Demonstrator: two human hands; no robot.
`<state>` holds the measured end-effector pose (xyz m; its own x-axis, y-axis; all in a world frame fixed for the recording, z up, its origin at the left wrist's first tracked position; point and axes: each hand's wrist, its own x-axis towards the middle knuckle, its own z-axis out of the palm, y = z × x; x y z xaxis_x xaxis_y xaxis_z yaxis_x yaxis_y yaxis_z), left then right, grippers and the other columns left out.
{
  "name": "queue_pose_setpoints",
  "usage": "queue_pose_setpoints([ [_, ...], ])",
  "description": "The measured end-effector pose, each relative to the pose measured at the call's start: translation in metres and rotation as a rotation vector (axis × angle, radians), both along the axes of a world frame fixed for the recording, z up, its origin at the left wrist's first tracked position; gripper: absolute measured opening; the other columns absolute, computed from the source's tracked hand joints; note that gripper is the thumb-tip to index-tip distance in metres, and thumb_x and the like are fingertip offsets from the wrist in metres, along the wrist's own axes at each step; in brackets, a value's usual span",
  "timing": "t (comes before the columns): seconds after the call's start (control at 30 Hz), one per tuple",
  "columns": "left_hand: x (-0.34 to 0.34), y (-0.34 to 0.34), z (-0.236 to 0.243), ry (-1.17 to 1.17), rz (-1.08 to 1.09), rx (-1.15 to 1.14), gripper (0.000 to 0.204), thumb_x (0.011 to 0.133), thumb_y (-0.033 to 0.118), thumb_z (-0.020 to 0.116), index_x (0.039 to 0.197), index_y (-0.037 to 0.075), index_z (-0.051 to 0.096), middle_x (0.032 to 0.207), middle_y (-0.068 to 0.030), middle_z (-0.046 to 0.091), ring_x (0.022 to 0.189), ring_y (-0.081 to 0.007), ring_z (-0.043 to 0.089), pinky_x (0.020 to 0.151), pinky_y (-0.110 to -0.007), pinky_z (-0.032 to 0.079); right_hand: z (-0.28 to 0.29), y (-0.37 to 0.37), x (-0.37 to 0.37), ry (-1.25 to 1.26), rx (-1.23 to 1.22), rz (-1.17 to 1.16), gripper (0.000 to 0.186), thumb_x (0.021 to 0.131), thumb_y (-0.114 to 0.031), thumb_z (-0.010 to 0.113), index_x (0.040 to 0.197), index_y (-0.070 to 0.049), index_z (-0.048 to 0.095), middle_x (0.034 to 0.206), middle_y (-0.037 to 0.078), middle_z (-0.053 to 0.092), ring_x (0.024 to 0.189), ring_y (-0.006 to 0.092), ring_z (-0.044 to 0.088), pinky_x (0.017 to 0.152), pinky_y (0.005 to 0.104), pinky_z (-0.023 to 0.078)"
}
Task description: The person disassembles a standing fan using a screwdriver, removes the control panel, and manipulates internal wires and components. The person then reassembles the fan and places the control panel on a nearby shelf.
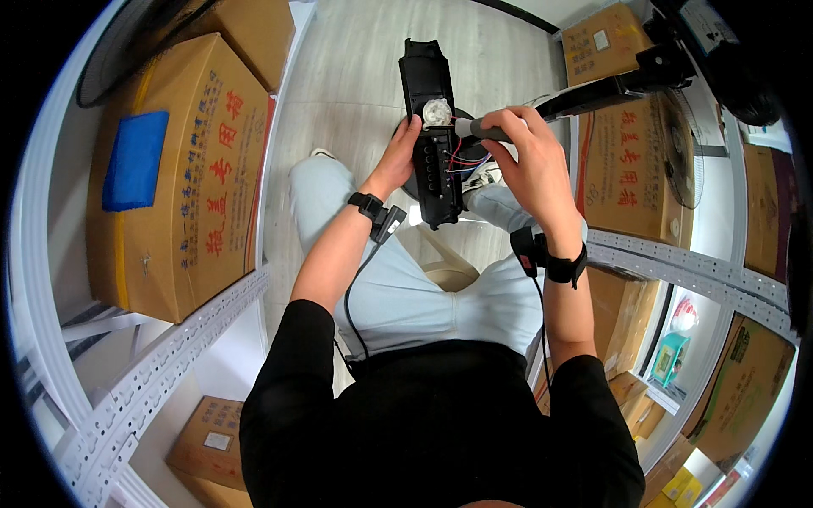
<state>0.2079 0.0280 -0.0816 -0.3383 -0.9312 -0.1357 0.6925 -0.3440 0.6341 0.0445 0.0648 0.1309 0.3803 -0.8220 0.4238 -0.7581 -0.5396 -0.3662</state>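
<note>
My left hand (pixel 396 152) grips the left side of a long black plastic housing (pixel 423 68), held upright in front of me above a dark round base. A white round component (pixel 437 112) sits in its middle, and a row of black buttons lines the lower section. Red, blue and other thin wires (pixel 461 165) run from its right side. In my right hand (pixel 533 165) is a grey-handled tool (pixel 484 130), apparently a screwdriver, with its end at the housing near the white component. Both wrists wear black straps with small cabled devices.
Metal shelving (pixel 118 423) with cardboard boxes (pixel 182 254) flanks me on both sides. A black pole (pixel 593 93) angles in from upper right beside a wire fan cage (pixel 688 169). My legs frame a beige stool (pixel 449 275) on a pale floor (pixel 330 68).
</note>
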Motion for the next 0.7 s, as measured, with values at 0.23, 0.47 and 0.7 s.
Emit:
queue_pose_setpoints([
  [0.23,-0.003,0.002,0.002,-0.034,-0.028,-0.013,0.048,0.106,0.043,0.042,0.136,0.005,0.044,0.122,-0.0093,0.063,0.109,-0.0182,0.064,0.095,-0.035,0.052,0.003,-0.001,0.007,0.225,0.169,-0.179,0.025,0.085,-0.017,0.074,0.105,-0.008,0.062,0.092,0.015,0.064,0.074,0.0363,0.065,0.063,0.0419,0.053],
  [0.47,0.002,0.003,0.006,-0.06,-0.012,0.031,0.049,0.106,0.044,0.038,0.137,0.005,0.043,0.122,-0.0098,0.062,0.106,-0.0182,0.065,0.09,-0.035,0.055,0.006,0.003,0.015,0.08,0.19,-0.187,0.029,0.081,-0.011,0.074,0.107,-0.008,0.061,0.102,0.015,0.061,0.08,0.0375,0.065,0.067,0.0443,0.054],
  [0.7,-0.003,0.002,0.0,-0.105,-0.011,0.038,0.046,0.107,0.042,0.037,0.137,0.007,0.037,0.121,-0.009,0.06,0.104,-0.0182,0.065,0.089,-0.035,0.056,0.002,-0.003,0.012,0.039,-0.008,0.051,0.029,0.085,-0.019,0.073,0.109,-0.008,0.061,0.1,0.016,0.061,0.076,0.0385,0.066,0.063,0.0443,0.054],
])
